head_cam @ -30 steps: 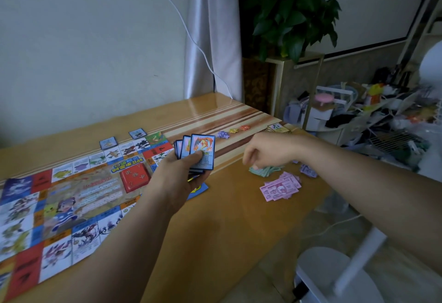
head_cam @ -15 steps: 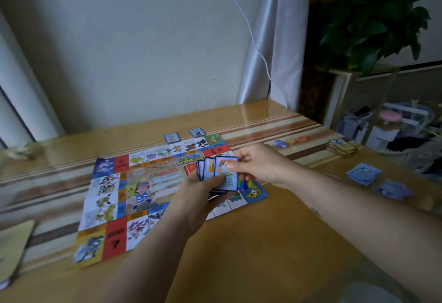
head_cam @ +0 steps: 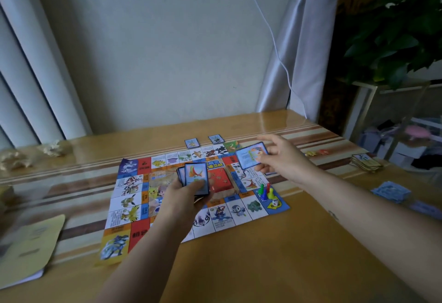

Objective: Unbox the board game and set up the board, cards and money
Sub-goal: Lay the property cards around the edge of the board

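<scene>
Booklet lies left of the board on the table. Over the board's middle, the left hand has its grip wrapped round a fanned deck, thumb on the top card. Above the board's right edge, the right hand pinches one card. Pawns stand on the board's near right corner. Money lies well right of the board.

board centre: partly hidden behind left hand and its card fan
single card print: blurred, unreadable
yellow booklet: cut off by left edge
blue notes: blurred, denominations unreadable
</scene>
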`<action>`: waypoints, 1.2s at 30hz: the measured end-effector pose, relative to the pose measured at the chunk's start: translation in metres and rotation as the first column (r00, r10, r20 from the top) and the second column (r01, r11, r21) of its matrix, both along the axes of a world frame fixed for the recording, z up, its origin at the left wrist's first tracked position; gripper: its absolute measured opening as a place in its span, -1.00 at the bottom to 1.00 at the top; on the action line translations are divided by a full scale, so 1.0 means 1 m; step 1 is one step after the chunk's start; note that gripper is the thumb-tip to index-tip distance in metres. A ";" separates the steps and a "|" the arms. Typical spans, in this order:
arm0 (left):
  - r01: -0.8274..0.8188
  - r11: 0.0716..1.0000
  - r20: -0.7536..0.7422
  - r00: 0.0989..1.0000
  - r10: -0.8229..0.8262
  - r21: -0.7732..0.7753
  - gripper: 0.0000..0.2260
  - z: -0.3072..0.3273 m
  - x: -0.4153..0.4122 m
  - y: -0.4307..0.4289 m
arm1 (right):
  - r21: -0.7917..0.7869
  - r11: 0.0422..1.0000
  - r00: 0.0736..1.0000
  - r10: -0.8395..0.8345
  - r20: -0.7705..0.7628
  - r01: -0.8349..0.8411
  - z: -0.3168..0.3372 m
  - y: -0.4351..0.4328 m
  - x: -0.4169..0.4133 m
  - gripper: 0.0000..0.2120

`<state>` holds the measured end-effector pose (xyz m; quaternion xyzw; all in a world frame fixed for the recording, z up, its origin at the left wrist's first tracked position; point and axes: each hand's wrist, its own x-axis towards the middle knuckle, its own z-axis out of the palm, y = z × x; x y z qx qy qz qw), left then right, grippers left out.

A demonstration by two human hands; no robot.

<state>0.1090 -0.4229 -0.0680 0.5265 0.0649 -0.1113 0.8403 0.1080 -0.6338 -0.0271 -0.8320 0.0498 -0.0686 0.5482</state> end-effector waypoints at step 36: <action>-0.431 0.901 -0.042 0.902 0.429 -0.039 -0.92 0.003 0.003 0.161 | -0.121 0.969 0.975 0.206 -0.085 -0.216 -0.024 0.114 0.016 -0.89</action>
